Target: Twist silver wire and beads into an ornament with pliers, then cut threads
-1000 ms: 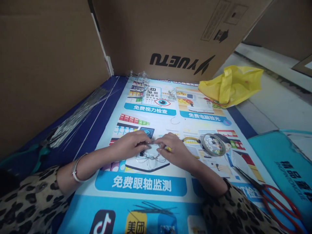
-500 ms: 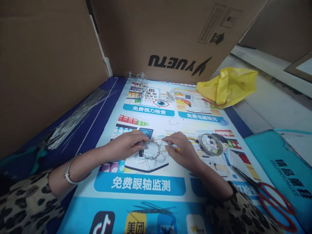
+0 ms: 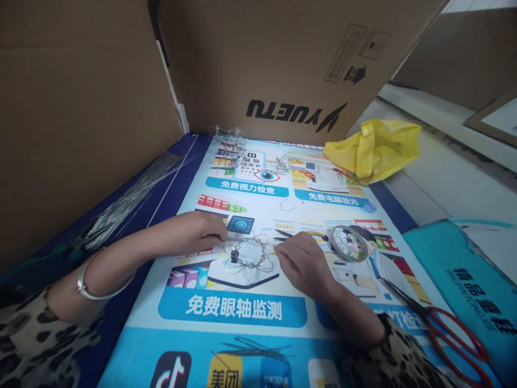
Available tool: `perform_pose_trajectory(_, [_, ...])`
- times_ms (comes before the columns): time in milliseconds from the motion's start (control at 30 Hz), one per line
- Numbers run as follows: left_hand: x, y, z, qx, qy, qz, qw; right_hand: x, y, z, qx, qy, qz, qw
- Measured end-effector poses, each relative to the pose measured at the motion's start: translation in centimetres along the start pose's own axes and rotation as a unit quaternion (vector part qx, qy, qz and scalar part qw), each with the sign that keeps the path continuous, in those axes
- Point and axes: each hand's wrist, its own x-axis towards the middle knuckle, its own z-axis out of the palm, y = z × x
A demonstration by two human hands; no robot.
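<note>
A small ring of bent wire with clear beads (image 3: 249,255) lies on a printed poster (image 3: 242,312). My left hand (image 3: 197,231) rests just left of it, fingers curled, thumb and forefinger pinched at the ring's upper left edge. My right hand (image 3: 304,261) lies to the ring's right with fingers curled around a small tool with dark tips and a yellow grip (image 3: 285,235) that pokes out toward the ring. Both sleeves are leopard print; a silver bangle (image 3: 86,275) sits on my left wrist.
A tape roll (image 3: 347,243) lies right of my right hand. Red-handled scissors (image 3: 448,328) sit at the lower right beside a teal bag (image 3: 476,269). Straight wires (image 3: 129,196) lie bundled at left, a yellow plastic bag (image 3: 374,148) at back right, cardboard boxes (image 3: 283,59) behind.
My hands have drawn apart, uncovering the wire ring. The left hand slid left and the right hand pulled back to the right with its tool.
</note>
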Motion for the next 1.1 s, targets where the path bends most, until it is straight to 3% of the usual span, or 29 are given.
perform_pose_trajectory(100, [-0.3,0.2,-0.3,-0.012,-0.013,0.012,1.0,-0.9,-0.6,-0.2,0.015,-0.028,-0.044,0.999])
perform_pose_trajectory(233, [0.4,0.6,0.5,-0.007,0.086,0.003,0.996,-1.4,-1.2,-0.2,0.023,-0.04,-0.054,0.997])
perform_pose_trajectory(300, [1.0,1.1,1.2,0.005,0.109,-0.005,0.994,-1.3,-1.4,-0.1,0.024,-0.032,-0.053,0.998])
perform_pose_trajectory(667, [4.7,2.8,2.1,0.122,0.01,-0.019,0.992,-1.2,-1.3,0.2,0.024,-0.016,-0.069,0.997])
perform_pose_trajectory(1100, [5.6,1.9,3.0,0.121,0.049,-0.027,0.991,-1.2,-1.2,0.4,0.02,-0.029,-0.075,0.997])
